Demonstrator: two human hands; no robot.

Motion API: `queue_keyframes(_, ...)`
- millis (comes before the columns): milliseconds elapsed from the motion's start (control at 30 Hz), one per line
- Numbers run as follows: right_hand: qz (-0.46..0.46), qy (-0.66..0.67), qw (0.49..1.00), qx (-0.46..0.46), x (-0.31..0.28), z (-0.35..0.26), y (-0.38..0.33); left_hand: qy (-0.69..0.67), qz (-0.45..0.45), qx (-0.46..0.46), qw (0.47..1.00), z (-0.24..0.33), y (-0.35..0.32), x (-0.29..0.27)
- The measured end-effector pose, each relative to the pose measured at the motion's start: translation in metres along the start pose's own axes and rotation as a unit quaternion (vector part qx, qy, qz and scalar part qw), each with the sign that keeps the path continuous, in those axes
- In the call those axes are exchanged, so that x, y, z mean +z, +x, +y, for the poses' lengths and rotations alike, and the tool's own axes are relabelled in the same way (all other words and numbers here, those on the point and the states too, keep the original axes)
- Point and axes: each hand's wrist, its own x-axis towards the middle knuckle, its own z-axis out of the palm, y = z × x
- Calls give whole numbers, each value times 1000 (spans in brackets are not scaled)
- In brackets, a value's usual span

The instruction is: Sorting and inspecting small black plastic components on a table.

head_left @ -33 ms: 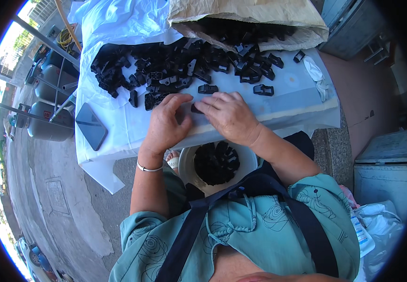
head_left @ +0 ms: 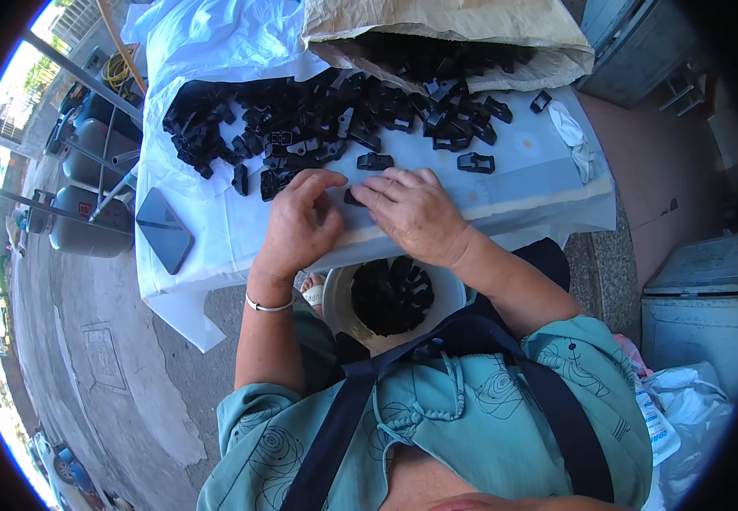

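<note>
My right hand (head_left: 418, 211) rests over the table's front, its fingertips closed on a small black plastic part (head_left: 353, 198), most of which they cover. Left of that part, my left hand (head_left: 297, 225) is curved, with a gap between thumb and fingers and nothing visible in it. Just beyond the hands lie single black plastic clips, one (head_left: 375, 162) above my right fingers and another (head_left: 476, 163) to the right. A wide heap of similar black parts (head_left: 318, 111) spreads behind them.
A brown paper sack (head_left: 463, 25) with more black parts lies open at the back. White sheeting (head_left: 216, 230) covers the table. A dark flat tablet-like thing (head_left: 165, 230) is at left, a white glove (head_left: 566, 128) at right. Below the front edge stands a white bucket (head_left: 339, 294) holding black pieces.
</note>
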Motion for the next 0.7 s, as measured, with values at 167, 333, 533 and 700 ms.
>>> queue_keyframes(167, 44, 43, 998, -3, -12, 10, -6, -30, 30, 26, 999, 2, 21, 17)
queue_keyframes(333, 24, -169, 965, 200, -45, 43, 0, 70, 3, 22, 997, 10, 36, 33)
queue_keyframes(533, 16, -141, 984, 109, -28, 56, 0, 77, -24, -6, 997, 10, 20, 27)
queue_keyframes(700, 64, 99, 987, 110, -22, 29, 13, 82, 17, 61, 995, 11, 0, 25)
